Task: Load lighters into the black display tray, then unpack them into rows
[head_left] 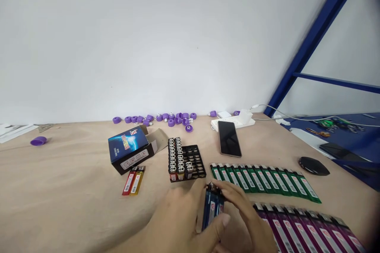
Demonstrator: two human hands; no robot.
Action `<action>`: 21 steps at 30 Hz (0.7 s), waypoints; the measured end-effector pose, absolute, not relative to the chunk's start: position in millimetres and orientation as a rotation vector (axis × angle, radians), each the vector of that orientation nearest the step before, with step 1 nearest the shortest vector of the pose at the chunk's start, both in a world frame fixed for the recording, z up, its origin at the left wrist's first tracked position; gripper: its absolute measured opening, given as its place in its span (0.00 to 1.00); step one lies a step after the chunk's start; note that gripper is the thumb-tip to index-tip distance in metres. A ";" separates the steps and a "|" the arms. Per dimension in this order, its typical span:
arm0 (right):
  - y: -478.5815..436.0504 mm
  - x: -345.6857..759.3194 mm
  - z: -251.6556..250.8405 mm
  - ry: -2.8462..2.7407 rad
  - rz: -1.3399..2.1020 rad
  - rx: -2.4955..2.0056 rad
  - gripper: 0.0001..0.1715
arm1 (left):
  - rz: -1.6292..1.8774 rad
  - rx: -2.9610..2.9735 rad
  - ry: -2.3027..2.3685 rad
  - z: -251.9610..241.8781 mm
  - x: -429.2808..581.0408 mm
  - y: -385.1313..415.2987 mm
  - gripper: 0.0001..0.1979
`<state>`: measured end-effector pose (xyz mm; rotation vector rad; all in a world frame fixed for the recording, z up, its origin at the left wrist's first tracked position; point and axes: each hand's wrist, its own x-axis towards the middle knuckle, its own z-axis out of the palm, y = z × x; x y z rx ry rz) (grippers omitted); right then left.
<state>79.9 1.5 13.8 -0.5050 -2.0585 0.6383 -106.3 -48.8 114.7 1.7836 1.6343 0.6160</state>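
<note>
Both my hands meet at the bottom centre over the tan table [65, 205]. My left hand [178, 221] and my right hand [246, 215] are closed together on a small bunch of blue lighters [211, 205] standing upright. Just behind them sits a black lighter tray [190, 160], partly filled with lighters on its left side. A row of green lighters [264, 182] lies flat to the right, and a row of purple lighters [308, 227] lies nearer me. A red and a yellow lighter [133, 180] lie left of the tray.
An open blue lighter box [132, 148] stands left of the tray. Several purple caps [160, 118] line the wall; one purple cap [38, 140] lies far left. A phone [229, 138], white power strip [234, 120], black puck [314, 166] and blue shelf frame [314, 35] are at right.
</note>
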 end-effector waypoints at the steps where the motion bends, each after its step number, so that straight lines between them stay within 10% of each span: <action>1: -0.4 79.3 15.2 -2.042 0.621 -0.517 0.46 | 0.645 1.712 1.590 110.8 -103.0 -50.3 0.14; 21: 7.6 79.2 54.7 -1.681 1.326 -0.849 0.17 | 0.686 1.570 1.524 82.2 -104.1 -48.8 0.18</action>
